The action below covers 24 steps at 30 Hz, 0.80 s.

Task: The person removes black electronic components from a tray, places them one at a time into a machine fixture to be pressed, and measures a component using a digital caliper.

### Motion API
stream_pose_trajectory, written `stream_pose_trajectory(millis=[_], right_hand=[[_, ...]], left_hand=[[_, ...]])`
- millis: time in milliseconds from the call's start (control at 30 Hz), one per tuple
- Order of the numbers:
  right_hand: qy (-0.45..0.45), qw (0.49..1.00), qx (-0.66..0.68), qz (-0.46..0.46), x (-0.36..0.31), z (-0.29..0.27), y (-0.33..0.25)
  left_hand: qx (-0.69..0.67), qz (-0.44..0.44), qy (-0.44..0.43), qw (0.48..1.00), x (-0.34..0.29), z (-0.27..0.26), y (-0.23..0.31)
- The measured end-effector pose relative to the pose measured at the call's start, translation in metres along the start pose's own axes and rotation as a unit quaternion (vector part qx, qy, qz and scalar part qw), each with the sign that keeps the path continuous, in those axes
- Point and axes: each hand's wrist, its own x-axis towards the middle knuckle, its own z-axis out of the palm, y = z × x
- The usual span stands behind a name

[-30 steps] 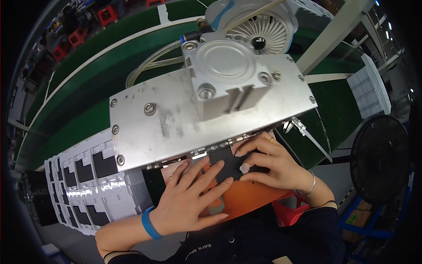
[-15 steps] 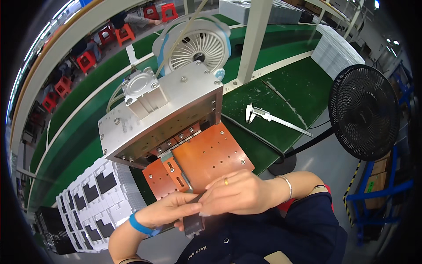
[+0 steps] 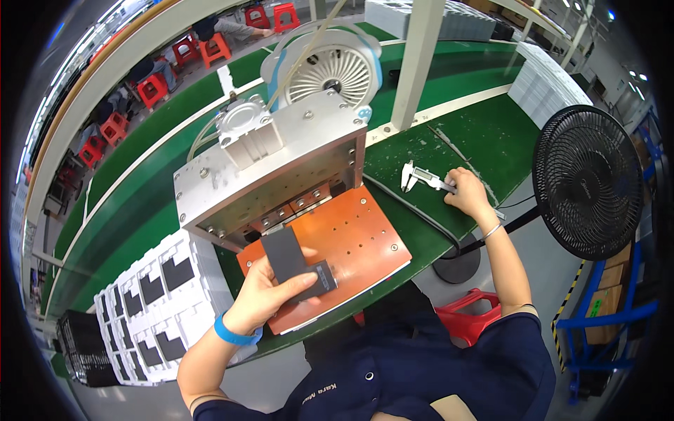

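My left hand [image 3: 261, 298] grips a flat black L-shaped piece [image 3: 284, 254], thumb on top and fingers beneath. It is held above the orange plate [image 3: 361, 242] of a metal press-like fixture [image 3: 200, 196]. Out to the right, my right hand [image 3: 469, 195] has its fingers closed around the beam of a digital caliper [image 3: 424, 175]. The caliper's jaws and display show to the left of my fingers, and it appears to lie on the green bench top. Part of its beam is hidden by the hand.
White molded trays [image 3: 186, 309] with black L-shaped pieces stand at the left. A white fan [image 3: 330, 77] is behind the fixture and a black fan [image 3: 586, 182] at the right. A grey cable [image 3: 414, 210] crosses the bench. A red stool [image 3: 467, 309] stands below the bench edge.
My hands were together near my body around the black piece. The left has carried it forward over the orange plate, turning it; the right has let go and reached to the caliper.
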Motion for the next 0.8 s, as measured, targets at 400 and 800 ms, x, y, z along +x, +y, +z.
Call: stream_pose_trajectory(millis=[400,800], right_hand=[[0.087,0.927,0.364,-0.014,-0.059,-0.055,-0.055],[0.104,0.899,0.344,-0.248,-0.056,-0.058,-0.165]], left_hand=[[0.003,-0.019,0.011,1.0,0.003,-0.002,0.004],[0.026,-0.045,0.009,0.999,0.0,-0.005,0.009]])
